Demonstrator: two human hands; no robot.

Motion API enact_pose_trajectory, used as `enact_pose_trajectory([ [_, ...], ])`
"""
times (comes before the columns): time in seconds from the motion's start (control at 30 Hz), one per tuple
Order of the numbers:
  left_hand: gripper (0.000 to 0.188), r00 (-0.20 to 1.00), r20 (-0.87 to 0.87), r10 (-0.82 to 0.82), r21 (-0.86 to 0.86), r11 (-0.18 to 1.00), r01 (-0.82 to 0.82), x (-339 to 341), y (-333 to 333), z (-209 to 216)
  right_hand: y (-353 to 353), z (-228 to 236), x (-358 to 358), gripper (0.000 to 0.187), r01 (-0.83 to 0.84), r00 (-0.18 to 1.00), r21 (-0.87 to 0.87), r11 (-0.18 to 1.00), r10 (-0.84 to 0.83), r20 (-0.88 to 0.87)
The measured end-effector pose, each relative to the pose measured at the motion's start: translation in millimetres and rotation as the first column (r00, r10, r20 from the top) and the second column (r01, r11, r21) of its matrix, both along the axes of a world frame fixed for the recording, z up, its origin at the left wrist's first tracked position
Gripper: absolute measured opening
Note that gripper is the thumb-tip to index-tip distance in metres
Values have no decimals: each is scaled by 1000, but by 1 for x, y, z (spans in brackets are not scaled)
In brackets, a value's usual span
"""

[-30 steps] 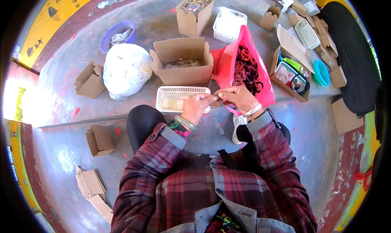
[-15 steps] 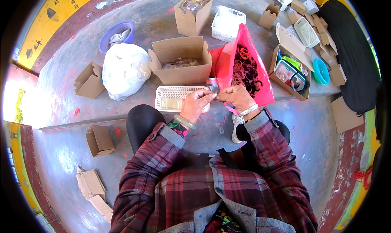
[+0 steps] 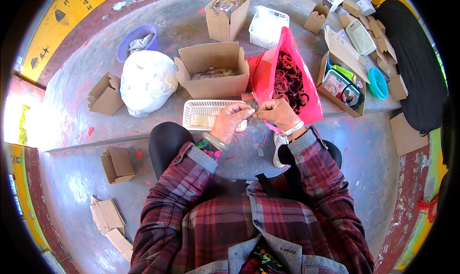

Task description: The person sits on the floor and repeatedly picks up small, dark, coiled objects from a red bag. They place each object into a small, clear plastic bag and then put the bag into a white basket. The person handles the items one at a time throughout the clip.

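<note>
My left hand (image 3: 229, 121) and my right hand (image 3: 280, 114) meet over the front of the raised floor, thumbs and fingertips pinched close together. Between them is a small clear plastic bag (image 3: 249, 98) with a reddish edge, its upper part showing beyond my fingers; what it contains is too small to tell. Under my left hand stands a white basket (image 3: 189, 116) with clear packets (image 3: 201, 121) in it. Beside my right hand, a pink bag (image 3: 314, 108) gapes, full of red and dark looped cords (image 3: 289, 80).
Beyond the basket stands a cardboard box (image 3: 213, 87) of packets. A white plastic sack (image 3: 147, 85) and a purple basin (image 3: 152, 41) are left of it. To the right, an open carton (image 3: 352, 112) holds assorted goods, near a turquoise basket (image 3: 378, 84). A step edge (image 3: 120, 143) crosses before me.
The small clear bag has shifted and tilted slightly at my fingertips, and more of it shows between my hands. Both hands stay pinched in nearly the same place.
</note>
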State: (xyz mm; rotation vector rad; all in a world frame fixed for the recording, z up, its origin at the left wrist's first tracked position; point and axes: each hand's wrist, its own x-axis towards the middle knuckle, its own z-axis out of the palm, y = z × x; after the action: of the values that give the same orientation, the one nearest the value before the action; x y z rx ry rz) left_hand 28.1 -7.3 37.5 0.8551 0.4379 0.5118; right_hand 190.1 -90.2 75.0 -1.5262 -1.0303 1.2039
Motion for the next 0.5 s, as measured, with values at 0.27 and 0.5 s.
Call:
enact_pose_trajectory([
  [0.27, 13, 997, -82, 0, 117, 993, 10, -1, -1, 3, 0, -6, -1, 23, 2, 984, 46, 999, -10, 179],
  [0.5, 14, 993, -104, 61, 101, 994, -51, -1, 3, -3, 0, -4, -5, 24, -52, 949, 54, 997, 33, 315],
])
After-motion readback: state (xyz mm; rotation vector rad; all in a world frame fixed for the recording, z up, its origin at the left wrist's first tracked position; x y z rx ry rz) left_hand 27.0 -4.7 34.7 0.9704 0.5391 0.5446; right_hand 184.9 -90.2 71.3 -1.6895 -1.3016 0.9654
